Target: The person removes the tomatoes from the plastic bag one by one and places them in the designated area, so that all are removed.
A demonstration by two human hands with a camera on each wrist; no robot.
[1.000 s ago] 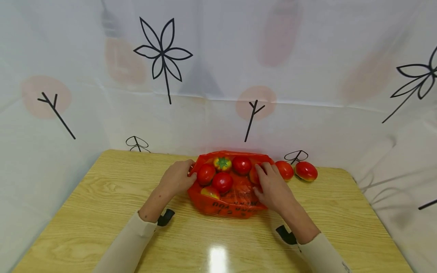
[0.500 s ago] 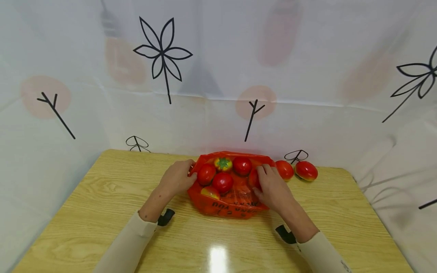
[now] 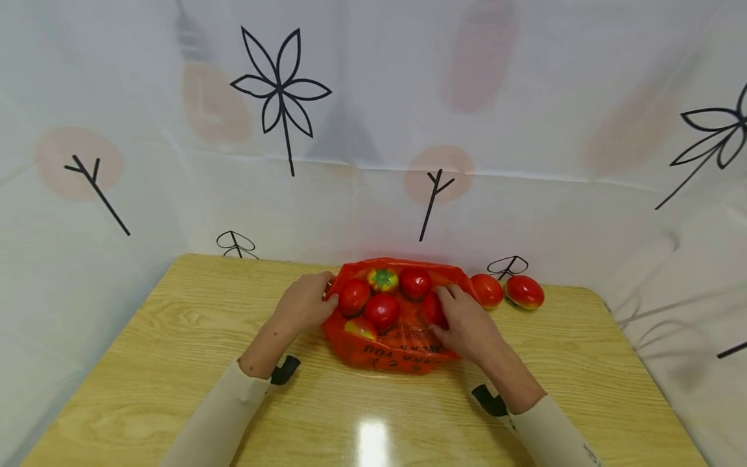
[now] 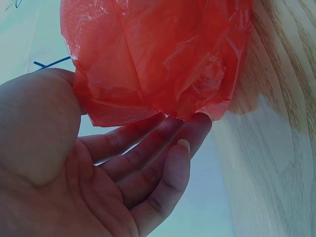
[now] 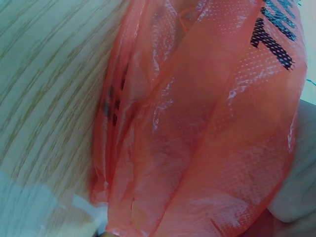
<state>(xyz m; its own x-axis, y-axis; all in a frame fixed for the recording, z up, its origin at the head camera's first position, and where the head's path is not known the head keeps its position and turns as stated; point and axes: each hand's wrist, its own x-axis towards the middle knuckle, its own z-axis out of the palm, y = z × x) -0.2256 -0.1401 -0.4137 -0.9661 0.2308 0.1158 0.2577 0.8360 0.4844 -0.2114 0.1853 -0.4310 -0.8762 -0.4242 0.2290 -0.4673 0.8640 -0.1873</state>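
A red plastic bag (image 3: 403,360) with black print lies with its mouth wide, several red tomatoes (image 3: 382,311) inside. One tomato in it shows a green star-shaped top (image 3: 382,279). My left hand (image 3: 305,301) grips the bag's left edge, thumb over the rim; in the left wrist view its fingers (image 4: 143,170) curl beneath the red plastic. Inside the bag's right side my right hand (image 3: 469,324) holds a tomato (image 3: 432,310), partly hidden by the fingers. The bag's side (image 5: 197,128) fills the right wrist view, where only a bit of the hand shows at the lower right.
Two more tomatoes (image 3: 524,292) lie on the wooden table (image 3: 175,363) just right of the bag, near the back edge. A pale cloth (image 3: 362,130) printed with plants hangs behind the table. Black camera mounts (image 3: 489,400) sit at both wrists.
The right hand has moved slightly down and toward me, and its tomato sits a little lower in the bag. The left hand keeps its hold on the bag's edge.
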